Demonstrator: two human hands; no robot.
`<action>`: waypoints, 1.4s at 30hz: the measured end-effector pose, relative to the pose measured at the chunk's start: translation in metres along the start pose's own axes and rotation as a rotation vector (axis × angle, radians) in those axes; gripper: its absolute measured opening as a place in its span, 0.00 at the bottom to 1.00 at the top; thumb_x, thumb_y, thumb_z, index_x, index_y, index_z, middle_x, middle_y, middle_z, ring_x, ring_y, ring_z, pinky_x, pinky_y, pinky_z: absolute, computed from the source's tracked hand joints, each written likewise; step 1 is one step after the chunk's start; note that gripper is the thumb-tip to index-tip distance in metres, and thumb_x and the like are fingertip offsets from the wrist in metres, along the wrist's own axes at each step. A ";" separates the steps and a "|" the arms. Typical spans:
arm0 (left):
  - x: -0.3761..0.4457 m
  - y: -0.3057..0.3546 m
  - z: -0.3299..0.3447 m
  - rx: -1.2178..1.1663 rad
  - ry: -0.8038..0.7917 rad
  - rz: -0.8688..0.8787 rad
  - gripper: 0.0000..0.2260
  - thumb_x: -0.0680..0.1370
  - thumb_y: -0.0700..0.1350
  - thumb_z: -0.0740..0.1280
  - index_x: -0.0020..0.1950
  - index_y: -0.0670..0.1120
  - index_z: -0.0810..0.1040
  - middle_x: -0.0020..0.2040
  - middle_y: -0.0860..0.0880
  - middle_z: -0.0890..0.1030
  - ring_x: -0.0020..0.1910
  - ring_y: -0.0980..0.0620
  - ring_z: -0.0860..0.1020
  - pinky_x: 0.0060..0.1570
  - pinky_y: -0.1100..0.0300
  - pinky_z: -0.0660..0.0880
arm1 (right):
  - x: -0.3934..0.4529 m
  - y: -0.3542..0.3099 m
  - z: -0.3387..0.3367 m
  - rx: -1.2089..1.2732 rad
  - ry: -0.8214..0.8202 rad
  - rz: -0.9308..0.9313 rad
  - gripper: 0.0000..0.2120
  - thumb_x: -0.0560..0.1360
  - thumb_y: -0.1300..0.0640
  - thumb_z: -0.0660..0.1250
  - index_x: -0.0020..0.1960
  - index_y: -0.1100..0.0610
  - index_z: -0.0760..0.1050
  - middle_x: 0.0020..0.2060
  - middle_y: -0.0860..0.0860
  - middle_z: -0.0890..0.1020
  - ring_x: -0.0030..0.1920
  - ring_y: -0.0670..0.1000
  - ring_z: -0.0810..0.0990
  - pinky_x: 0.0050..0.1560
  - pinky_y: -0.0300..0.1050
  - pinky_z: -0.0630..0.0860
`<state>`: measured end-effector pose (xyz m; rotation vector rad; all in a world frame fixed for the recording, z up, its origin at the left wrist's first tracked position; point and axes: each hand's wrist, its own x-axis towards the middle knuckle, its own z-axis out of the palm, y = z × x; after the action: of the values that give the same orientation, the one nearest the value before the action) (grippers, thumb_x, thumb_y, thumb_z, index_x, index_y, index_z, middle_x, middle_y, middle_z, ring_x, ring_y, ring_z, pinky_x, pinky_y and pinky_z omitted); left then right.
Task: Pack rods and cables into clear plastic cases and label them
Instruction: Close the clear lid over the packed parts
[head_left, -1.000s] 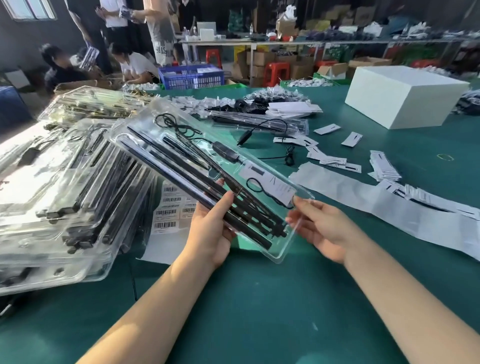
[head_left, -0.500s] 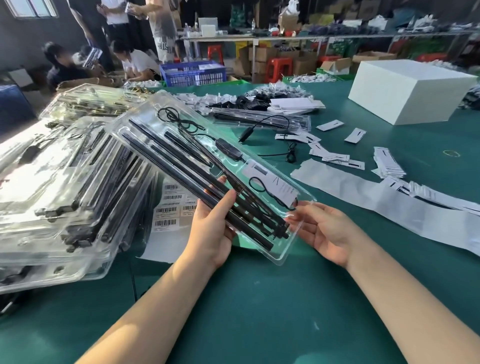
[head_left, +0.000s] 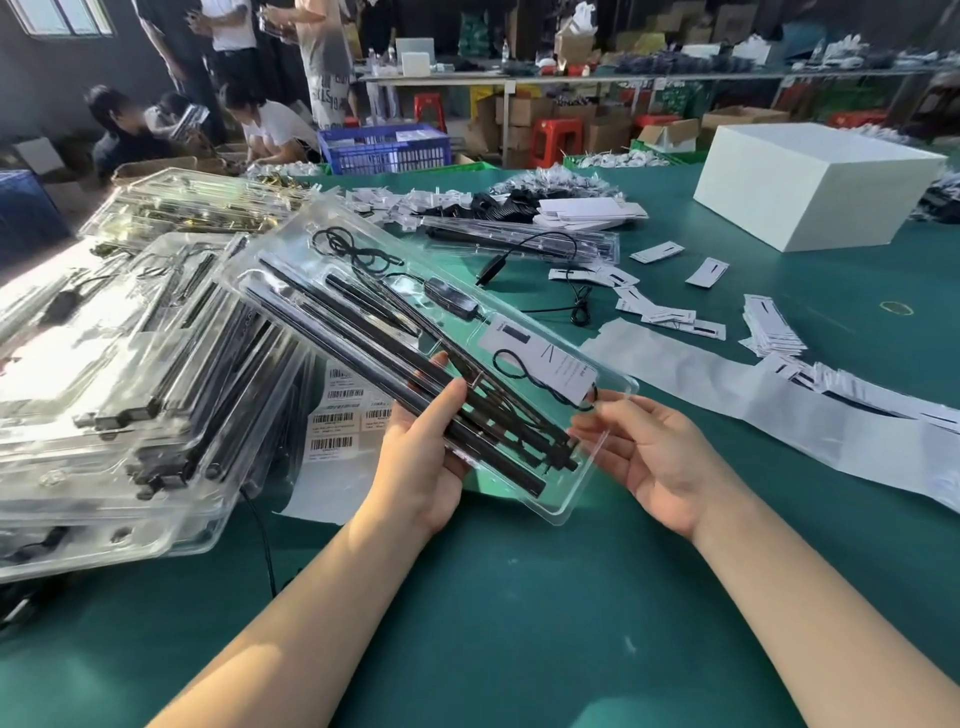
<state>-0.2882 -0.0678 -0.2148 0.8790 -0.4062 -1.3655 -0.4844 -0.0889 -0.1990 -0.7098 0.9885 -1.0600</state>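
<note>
While a clear plastic case (head_left: 415, 358) is held tilted above the green table (head_left: 519, 597), its near end is gripped by the left hand (head_left: 421, 457), whose thumb is laid over the lid and whose fingers are hidden beneath. The near right corner is supported by the right hand (head_left: 654, 462), palm up with fingers loosely spread under the rim. Black rods (head_left: 363, 353) are seen lying lengthwise inside the case, with a black cable (head_left: 358, 254) coiled at its far end and a white card (head_left: 545, 364) toward its 3 o'clock edge. A stack of filled cases (head_left: 130, 389) is piled at 9 o'clock of the held case, and barcode labels (head_left: 337, 415) lie between the two. Loose white tags (head_left: 670, 317) are scattered at 2 o'clock, and a white box (head_left: 815, 187) stands farther off in that direction.
</note>
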 end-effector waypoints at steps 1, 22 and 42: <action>0.000 0.000 0.000 -0.003 0.005 -0.011 0.13 0.76 0.39 0.68 0.60 0.45 0.74 0.51 0.42 0.84 0.47 0.45 0.84 0.41 0.49 0.82 | -0.001 0.000 0.000 0.002 0.003 -0.002 0.04 0.77 0.67 0.64 0.50 0.61 0.76 0.36 0.58 0.85 0.37 0.53 0.85 0.36 0.42 0.83; -0.004 0.015 0.004 0.049 -0.051 -0.099 0.24 0.74 0.40 0.68 0.68 0.35 0.70 0.50 0.39 0.83 0.42 0.45 0.83 0.37 0.52 0.81 | -0.005 -0.020 -0.029 0.000 -0.314 0.035 0.19 0.74 0.46 0.61 0.54 0.60 0.79 0.48 0.64 0.84 0.39 0.56 0.85 0.34 0.44 0.82; -0.006 0.014 -0.001 0.236 -0.241 -0.230 0.22 0.72 0.38 0.68 0.64 0.35 0.69 0.45 0.39 0.83 0.40 0.45 0.84 0.38 0.53 0.80 | -0.016 -0.015 -0.035 -0.547 -0.375 -0.077 0.21 0.63 0.57 0.75 0.55 0.60 0.78 0.45 0.56 0.85 0.42 0.55 0.85 0.37 0.45 0.81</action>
<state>-0.2793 -0.0623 -0.2040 0.9796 -0.6787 -1.6676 -0.5239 -0.0798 -0.1955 -1.3498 0.9294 -0.6797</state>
